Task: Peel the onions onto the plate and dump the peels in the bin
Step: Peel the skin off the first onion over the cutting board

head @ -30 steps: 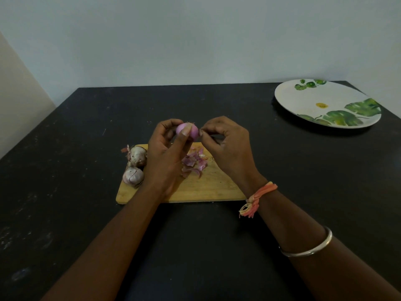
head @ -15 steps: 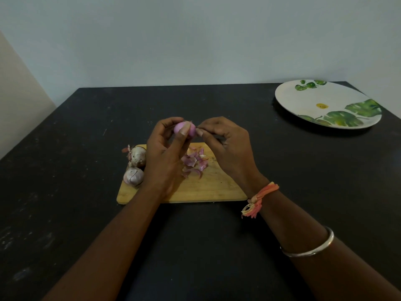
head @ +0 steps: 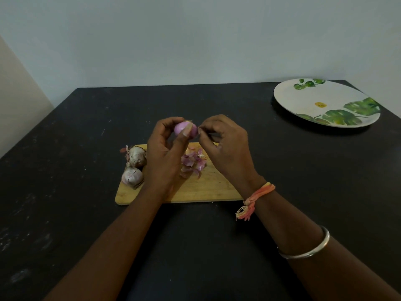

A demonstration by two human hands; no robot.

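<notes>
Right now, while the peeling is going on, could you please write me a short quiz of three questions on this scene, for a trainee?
1. True or false: an onion already lies on the plate.
2. Where do the loose peels lie? A: on the plate. B: on the cutting board. C: in a bowl.
3. How many unpeeled onions lie at the board's left end?

Key
1. False. The plate holds no onion; the left hand grips the pink onion above the board.
2. B.
3. Two.
</notes>
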